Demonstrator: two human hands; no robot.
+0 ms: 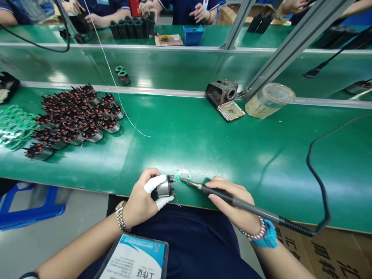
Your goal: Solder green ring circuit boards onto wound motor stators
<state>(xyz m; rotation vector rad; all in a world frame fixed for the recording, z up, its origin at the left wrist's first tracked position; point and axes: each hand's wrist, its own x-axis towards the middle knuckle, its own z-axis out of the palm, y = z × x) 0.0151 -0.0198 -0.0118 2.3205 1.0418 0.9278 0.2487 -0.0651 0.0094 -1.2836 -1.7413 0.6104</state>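
My left hand (145, 199), with white covers on two fingers, grips a silver motor stator (164, 187) on its side near the table's front edge. Its pins point right, and thin wires hang from its lower side. In my right hand (235, 201) is a black soldering iron (250, 207). The iron's tip points left, close to the stator's pins and over a green ring-shaped circuit board (184, 173) lying on the table. Whether the tip touches the board or a pin cannot be made out.
Many stators (78, 112) stand at left beside a pile of green ring boards (16, 126). A solder wire (116, 85) hangs down. An iron stand (222, 93) and a plastic jar (269, 100) are at the back. The iron's cable (316, 178) loops at right. People work across the table.
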